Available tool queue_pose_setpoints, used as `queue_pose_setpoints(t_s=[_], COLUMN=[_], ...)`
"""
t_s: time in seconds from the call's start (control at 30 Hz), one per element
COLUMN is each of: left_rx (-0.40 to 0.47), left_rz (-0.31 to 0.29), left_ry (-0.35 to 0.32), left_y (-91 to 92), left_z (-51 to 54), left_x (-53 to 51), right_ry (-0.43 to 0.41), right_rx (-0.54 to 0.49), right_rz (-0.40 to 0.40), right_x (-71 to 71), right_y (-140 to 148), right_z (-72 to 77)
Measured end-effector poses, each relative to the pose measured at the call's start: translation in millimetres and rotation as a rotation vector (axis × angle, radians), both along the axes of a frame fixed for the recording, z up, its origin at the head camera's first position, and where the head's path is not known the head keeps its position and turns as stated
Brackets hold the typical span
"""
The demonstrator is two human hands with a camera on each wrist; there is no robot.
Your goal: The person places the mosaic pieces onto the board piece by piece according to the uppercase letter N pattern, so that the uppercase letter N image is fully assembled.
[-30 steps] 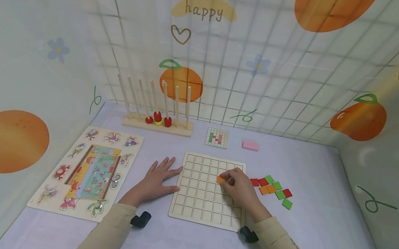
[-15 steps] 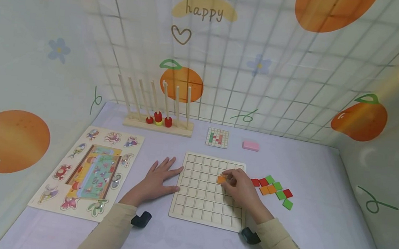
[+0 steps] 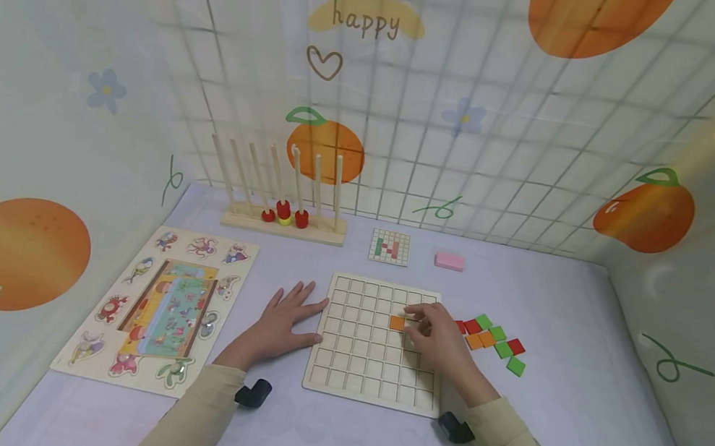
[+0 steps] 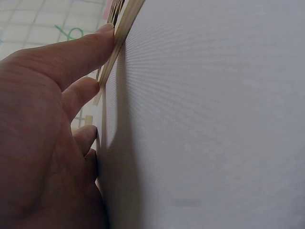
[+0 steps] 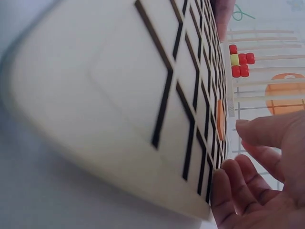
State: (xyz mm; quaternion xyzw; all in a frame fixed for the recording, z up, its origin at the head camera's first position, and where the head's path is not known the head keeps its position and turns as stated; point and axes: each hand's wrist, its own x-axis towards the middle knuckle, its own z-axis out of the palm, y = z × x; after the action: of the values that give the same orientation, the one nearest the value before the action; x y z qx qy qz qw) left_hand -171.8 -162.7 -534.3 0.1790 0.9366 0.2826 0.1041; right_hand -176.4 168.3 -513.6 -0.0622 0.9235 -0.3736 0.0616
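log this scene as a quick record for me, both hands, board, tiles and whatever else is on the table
board: wooden grid
orange tile: on the board, in a cell
left hand: touching the board's left edge
right hand: over the board beside the orange tile, holding nothing
loose tiles: red, orange, green; right of the board
behind board: card, pink block
back left: rack with red and yellow beads
left: puzzle

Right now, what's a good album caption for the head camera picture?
One square orange tile sits on the pale wooden grid board, right hand near the tile, left hand touching the board.
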Motion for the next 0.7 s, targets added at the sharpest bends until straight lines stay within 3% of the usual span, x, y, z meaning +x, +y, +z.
queue_pose_setpoints(t_s=[0.47,0.7], left_rx=[-0.002,-0.011], left_rz=[-0.008,-0.007], left_ry=[0.009,0.003], left_y=[0.7,0.3], left_z=[-1.8,0.0], left_x=[-2.0,-1.2], right_ry=[-0.008,0.007], right_rx=[0.019,0.035], right_rz=[-0.020,-0.046], right_x=[12.9,19.3], right_y=[26.5,46.3], right_z=[7.6,2.9])
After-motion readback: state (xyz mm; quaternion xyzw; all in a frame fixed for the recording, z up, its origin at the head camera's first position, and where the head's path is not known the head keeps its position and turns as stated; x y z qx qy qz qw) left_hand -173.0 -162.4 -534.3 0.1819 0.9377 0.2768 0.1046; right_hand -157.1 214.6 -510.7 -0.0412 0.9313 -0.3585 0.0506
